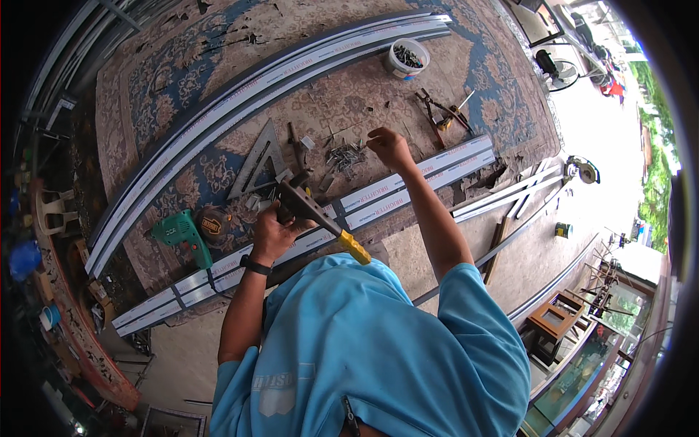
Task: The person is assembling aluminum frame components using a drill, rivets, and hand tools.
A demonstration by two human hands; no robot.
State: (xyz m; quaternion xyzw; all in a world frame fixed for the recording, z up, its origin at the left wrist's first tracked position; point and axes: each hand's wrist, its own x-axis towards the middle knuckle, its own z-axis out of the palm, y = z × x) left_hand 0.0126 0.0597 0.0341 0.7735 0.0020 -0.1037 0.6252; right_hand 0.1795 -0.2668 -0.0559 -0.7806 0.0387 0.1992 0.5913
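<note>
My left hand [271,234] is closed around a hand riveter [318,213] with a dark head and a yellow grip, its handle slanting toward my chest. My right hand [391,148] hovers beside a loose pile of rivets [345,155], fingertips pinched together; what they hold is too small to make out. Beneath my arms lies a pair of film-covered aluminium profiles [378,198], running across the near side of the rug [320,102]. A metal set square [256,162] rests left of the pile. Nearer the left end are a green power drill [182,237] and a round black-and-orange object [214,221].
Longer film-covered profiles [251,84] cross the far side. A white tub [407,58] of small dark fasteners stands beyond the rivets. Red-handled pliers [431,119] lie to the right. Further right, a circular saw [582,170] sits by metal bars [506,193] on the floor.
</note>
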